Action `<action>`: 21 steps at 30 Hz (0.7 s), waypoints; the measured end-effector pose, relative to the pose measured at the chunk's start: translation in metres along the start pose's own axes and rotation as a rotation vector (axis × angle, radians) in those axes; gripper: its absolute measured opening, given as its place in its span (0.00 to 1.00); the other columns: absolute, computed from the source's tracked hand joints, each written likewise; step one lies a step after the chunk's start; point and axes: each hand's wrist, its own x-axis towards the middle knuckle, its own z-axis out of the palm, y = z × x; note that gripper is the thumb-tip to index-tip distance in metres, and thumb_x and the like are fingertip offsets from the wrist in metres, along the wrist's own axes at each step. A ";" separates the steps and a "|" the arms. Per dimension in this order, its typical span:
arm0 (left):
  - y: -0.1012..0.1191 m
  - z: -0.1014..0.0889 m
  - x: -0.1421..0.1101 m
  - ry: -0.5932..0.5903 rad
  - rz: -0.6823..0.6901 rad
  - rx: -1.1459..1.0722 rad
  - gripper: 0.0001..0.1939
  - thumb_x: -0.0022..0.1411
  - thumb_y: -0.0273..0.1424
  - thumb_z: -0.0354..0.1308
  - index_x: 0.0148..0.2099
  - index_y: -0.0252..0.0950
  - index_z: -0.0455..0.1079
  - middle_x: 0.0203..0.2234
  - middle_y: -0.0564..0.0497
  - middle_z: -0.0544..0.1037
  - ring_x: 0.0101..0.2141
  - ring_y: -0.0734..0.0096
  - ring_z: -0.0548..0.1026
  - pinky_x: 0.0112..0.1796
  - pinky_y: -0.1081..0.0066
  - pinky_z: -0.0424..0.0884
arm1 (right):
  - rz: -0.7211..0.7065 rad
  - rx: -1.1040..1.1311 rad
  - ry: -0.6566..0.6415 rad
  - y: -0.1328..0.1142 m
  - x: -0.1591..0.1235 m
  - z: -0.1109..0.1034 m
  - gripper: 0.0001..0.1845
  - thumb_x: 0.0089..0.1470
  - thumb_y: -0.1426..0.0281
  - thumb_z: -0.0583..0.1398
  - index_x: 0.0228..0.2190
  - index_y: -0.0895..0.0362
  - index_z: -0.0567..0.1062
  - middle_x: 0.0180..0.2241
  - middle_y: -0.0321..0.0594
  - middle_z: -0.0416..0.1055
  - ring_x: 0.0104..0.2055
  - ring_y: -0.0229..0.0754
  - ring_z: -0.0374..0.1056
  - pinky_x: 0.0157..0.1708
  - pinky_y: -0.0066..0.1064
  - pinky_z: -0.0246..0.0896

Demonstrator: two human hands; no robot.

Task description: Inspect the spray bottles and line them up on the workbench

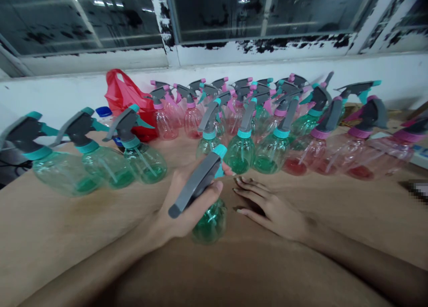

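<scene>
My left hand [182, 204] is wrapped round a green spray bottle [209, 222] with a grey trigger head and teal nozzle, holding it upright on the wooden table [67, 226]. My right hand [264, 204] lies flat on the table just right of that bottle, fingers stretched out toward it, holding nothing. Behind both hands stands a crowd of several spray bottles: green ones with teal collars [240, 151] in front and pink ones with pink collars [194, 115] further back.
Three green spray bottles [100, 159] stand in a row at the left. A red plastic bag [125, 97] sits at the back by the white wall under the window. Pink bottles [361, 151] run along the right side. A dark object lies at the far left edge.
</scene>
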 end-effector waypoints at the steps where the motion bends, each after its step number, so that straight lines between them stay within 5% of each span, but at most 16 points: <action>1: 0.002 -0.002 0.001 -0.024 0.004 -0.006 0.07 0.60 0.33 0.51 0.37 0.41 0.69 0.28 0.53 0.76 0.29 0.67 0.74 0.33 0.66 0.72 | 0.000 0.001 0.003 0.000 0.000 0.000 0.25 0.59 0.59 0.53 0.55 0.56 0.64 0.59 0.44 0.59 0.62 0.46 0.52 0.60 0.46 0.49; 5: 0.010 -0.007 0.003 -0.022 0.057 0.011 0.03 0.57 0.31 0.51 0.34 0.40 0.66 0.27 0.52 0.74 0.30 0.65 0.74 0.33 0.66 0.71 | -0.003 0.004 0.010 0.000 0.000 0.000 0.25 0.59 0.58 0.52 0.56 0.55 0.63 0.59 0.44 0.59 0.62 0.46 0.52 0.60 0.47 0.50; 11: 0.000 0.000 0.000 -0.002 -0.112 0.005 0.10 0.63 0.37 0.48 0.40 0.43 0.69 0.21 0.56 0.70 0.23 0.69 0.71 0.32 0.67 0.71 | -0.001 0.005 -0.006 0.001 0.000 -0.001 0.26 0.60 0.58 0.52 0.56 0.56 0.63 0.59 0.44 0.59 0.63 0.45 0.50 0.60 0.46 0.49; 21: 0.008 0.001 0.003 0.019 -0.047 0.057 0.16 0.60 0.34 0.50 0.50 0.43 0.65 0.21 0.56 0.69 0.22 0.68 0.69 0.26 0.68 0.67 | -0.006 0.023 0.002 0.001 0.001 -0.002 0.25 0.59 0.58 0.52 0.55 0.54 0.64 0.59 0.44 0.60 0.62 0.46 0.51 0.60 0.47 0.50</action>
